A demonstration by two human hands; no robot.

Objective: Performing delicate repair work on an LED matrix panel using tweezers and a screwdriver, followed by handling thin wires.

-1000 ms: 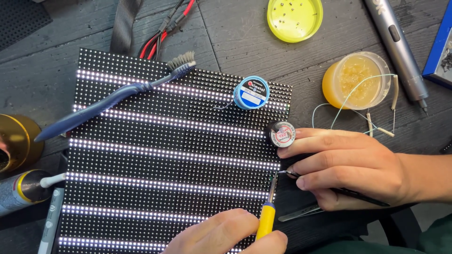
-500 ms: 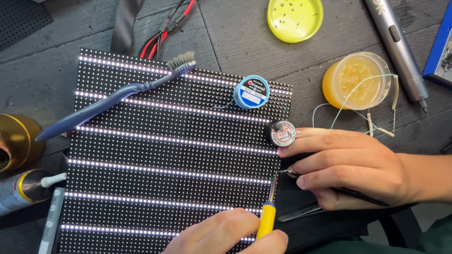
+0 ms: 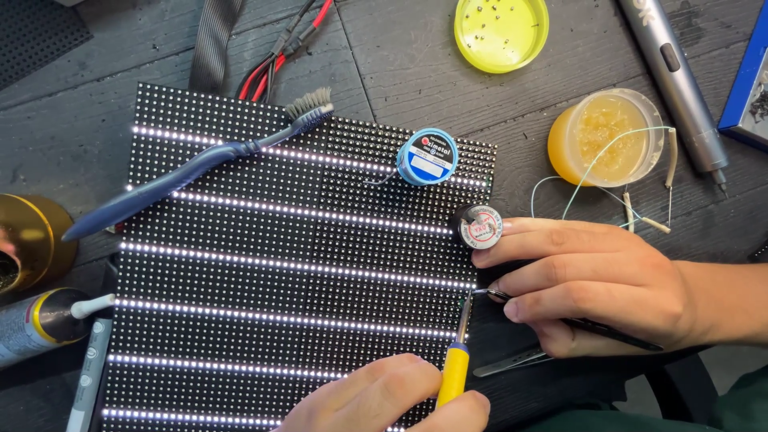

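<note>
Left hand [image 3: 392,400] wrapped round a yellow-handled soldering iron [image 3: 454,370], tip up at the right edge of the lit LED panel [image 3: 280,264]. Right hand [image 3: 592,284] pinching black tweezers [image 3: 576,320] right at that tip, fingertip against a small round tin [image 3: 478,226]. Past the fingers: blue wick spool [image 3: 427,157], toothbrush [image 3: 200,160], flux jar [image 3: 606,138]. Looks mid-repair, edge joint not finished yet.

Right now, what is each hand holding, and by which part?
The left hand holds a soldering iron by its yellow handle, tip on the panel edge. The right hand pinches tweezers near their tips.
</note>
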